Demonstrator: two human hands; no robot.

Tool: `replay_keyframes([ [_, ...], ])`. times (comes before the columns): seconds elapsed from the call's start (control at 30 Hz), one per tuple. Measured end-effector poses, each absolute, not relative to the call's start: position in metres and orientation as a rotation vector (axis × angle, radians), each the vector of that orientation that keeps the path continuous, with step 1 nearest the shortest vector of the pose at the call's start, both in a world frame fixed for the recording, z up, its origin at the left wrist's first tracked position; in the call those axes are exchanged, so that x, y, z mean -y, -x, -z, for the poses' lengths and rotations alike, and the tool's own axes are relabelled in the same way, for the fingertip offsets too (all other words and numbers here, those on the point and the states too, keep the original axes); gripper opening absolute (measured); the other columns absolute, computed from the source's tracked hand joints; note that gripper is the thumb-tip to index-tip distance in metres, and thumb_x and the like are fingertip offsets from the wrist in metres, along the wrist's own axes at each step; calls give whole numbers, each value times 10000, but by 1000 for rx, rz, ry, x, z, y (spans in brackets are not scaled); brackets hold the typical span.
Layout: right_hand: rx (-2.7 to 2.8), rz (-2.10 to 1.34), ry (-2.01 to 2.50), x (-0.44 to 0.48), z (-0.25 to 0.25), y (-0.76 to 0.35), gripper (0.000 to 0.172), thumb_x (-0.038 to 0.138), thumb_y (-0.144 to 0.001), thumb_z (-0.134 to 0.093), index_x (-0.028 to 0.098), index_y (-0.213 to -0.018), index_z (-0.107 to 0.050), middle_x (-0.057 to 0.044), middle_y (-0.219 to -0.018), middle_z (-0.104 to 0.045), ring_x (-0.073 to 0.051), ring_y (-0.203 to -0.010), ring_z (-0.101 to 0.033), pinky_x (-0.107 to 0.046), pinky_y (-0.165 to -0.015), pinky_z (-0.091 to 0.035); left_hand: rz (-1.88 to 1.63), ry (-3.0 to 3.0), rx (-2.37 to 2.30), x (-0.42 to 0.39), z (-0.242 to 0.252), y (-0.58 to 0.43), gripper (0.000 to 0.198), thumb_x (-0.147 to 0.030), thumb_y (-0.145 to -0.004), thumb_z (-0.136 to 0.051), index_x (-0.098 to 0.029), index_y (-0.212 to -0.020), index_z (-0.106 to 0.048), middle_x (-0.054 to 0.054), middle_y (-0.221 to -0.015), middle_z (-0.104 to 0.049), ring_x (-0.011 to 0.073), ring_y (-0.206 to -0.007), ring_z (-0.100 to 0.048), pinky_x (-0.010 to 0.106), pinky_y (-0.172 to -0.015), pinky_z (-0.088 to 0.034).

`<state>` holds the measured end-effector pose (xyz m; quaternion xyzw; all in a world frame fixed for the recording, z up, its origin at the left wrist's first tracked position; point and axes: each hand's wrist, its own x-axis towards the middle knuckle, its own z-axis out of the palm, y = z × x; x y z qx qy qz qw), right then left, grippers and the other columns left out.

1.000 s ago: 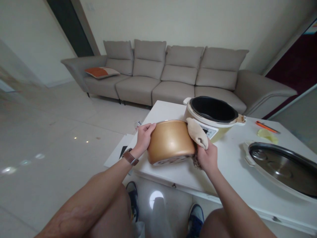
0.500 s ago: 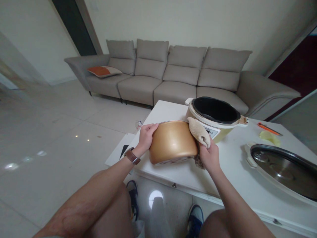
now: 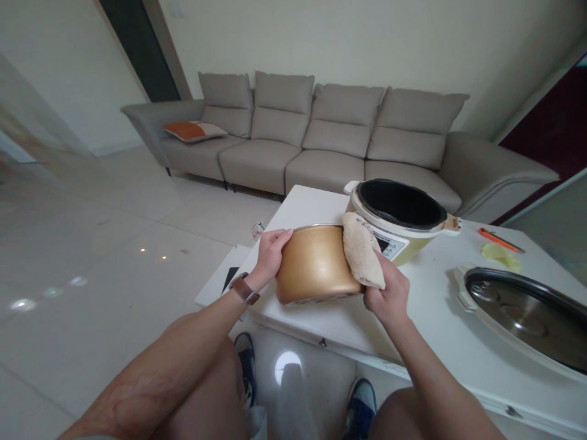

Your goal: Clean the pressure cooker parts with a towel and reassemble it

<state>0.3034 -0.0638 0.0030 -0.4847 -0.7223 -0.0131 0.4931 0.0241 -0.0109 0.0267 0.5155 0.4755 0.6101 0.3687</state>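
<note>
A gold-coloured inner pot (image 3: 314, 263) is held tilted above the near side of the white table (image 3: 307, 198). My left hand (image 3: 270, 253) grips its left side, thumb up at the rim. Closed around a beige cloth (image 3: 362, 250), my right hand (image 3: 389, 290) presses it against the pot's right outer wall. The inside of the pot is hidden from me. Just behind stands the rice cooker body (image 3: 389, 235), lidless, with its dark cavity facing up.
The cooker's detached lid (image 3: 518, 311) lies on the table at the right, inner side up. Beyond it are an orange utility knife (image 3: 499, 238) and a yellow-green piece (image 3: 499, 255). A grey sofa (image 3: 293, 134) with an orange cushion (image 3: 192, 130) stands behind the table.
The cloth has shifted slightly left and down over the pot's side, more of it now lying flat. My right hand has turned and lowered a little; my left hand stays put.
</note>
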Motion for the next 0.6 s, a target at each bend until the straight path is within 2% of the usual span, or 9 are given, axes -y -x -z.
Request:
replay_keyframes([
  [0.17,1614,-177,1287,60,-10,-298,374,221,-842,-505,196,-1150,-716,-71,-1046,-796,-266,-931,-737,-356,-816,-573,-1558,-1323,-1229,11,-29,-26,485,-491,-827,-646,-199,-501,-437,-28,-540,-357,118,-554,-317,297,-554,-234],
  [0.37,1424,-339,1338,51,-9,-295,367,328,-908,-553,178,-1199,-719,-109,-1171,-776,-284,-1074,-713,-408,-925,-558,-1555,-1260,-1238,6,-22,-24,459,-488,-816,-643,-209,-525,-424,-35,-542,-357,120,-554,-320,299,-546,-228],
  [0.5,1423,-297,1340,54,-7,-296,355,311,-897,-547,183,-1174,-728,-106,-1145,-783,-288,-1040,-721,-397,-884,-562,-1684,-1155,-1348,0,-7,-23,408,-513,-796,-596,-225,-562,-427,-29,-584,-400,145,-627,-376,302,-607,-312],
  [0.6,1492,-183,1354,61,-9,-300,340,228,-840,-518,209,-1103,-733,-65,-1013,-800,-270,-909,-732,-353,-790,-555,-1712,-1132,-1411,0,2,-26,399,-527,-803,-561,-234,-572,-422,-26,-597,-409,157,-658,-394,306,-645,-342],
])
